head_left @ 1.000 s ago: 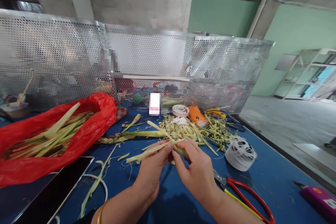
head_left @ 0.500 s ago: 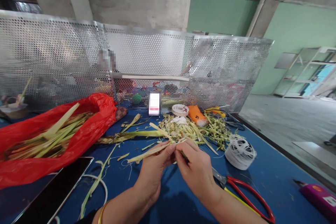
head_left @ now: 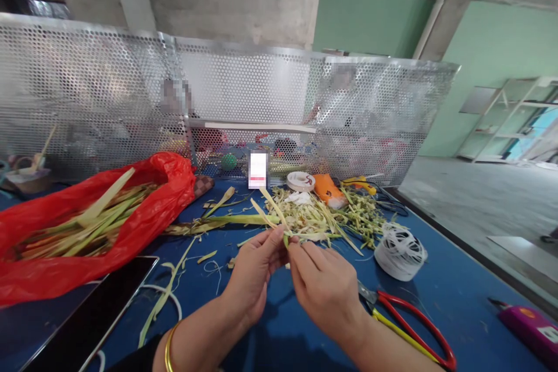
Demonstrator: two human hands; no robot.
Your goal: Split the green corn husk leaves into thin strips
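Observation:
My left hand (head_left: 255, 267) pinches a pale yellow-green leaf strip (head_left: 275, 208) between thumb and fingers. Two narrow ends of it stick up and away from me, above the thumb. Right beside it, my right hand (head_left: 325, 279) is closed with its fingertips on the lower green end of the same strip; the fingers hide most of that end. Behind both hands lies a heap of leaf scraps (head_left: 305, 218). One long leaf (head_left: 226, 221) runs along the table to the left of the heap. Red-handled scissors (head_left: 392, 302) lie next to my right wrist.
A red plastic bag (head_left: 174, 171) full of long leaves and a dark tablet (head_left: 96, 308) occupy the left. A lit phone (head_left: 258, 170) stands before the perforated metal screen (head_left: 244, 81). White string roll (head_left: 400, 258), orange packet (head_left: 328, 189), tape roll (head_left: 300, 181) and purple tool (head_left: 527, 325) sit rightward.
The leaf strip pointed left across my left hand earlier; now its loose ends point up and away. My right hand has turned slightly, its knuckles higher over the strip.

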